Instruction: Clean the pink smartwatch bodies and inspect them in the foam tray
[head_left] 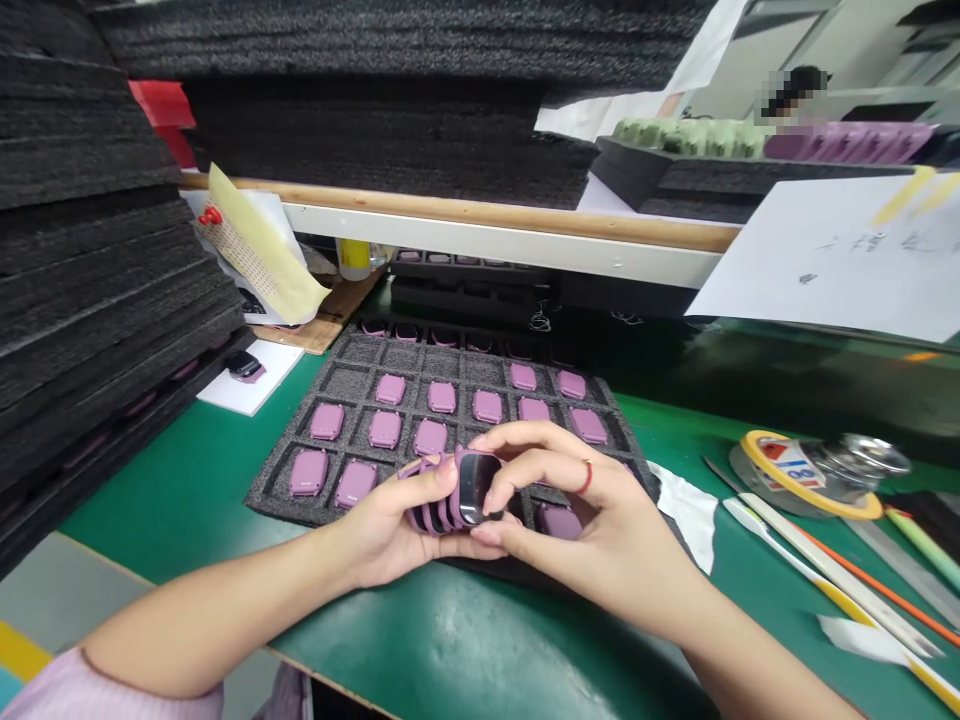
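Observation:
My left hand point(390, 525) grips a small stack of purple watch cases point(431, 500) held side by side on edge. My right hand point(592, 520), with a red ring on one finger, pinches the outermost case point(476, 485), whose dark glossy screen faces me. Both hands hover over the near edge of a black foam tray point(345, 365) with square pockets. Several pockets hold purple cases point(385, 428) lying face down; the pockets at the tray's far left are bare.
Stacks of black foam trays point(90, 280) rise at the left and on the shelf above. A tape roll point(810, 470), tweezers, pens and a ruler point(847, 580) lie on the green mat at right. A white sheet point(840, 250) hangs from the shelf. Another tray lies behind.

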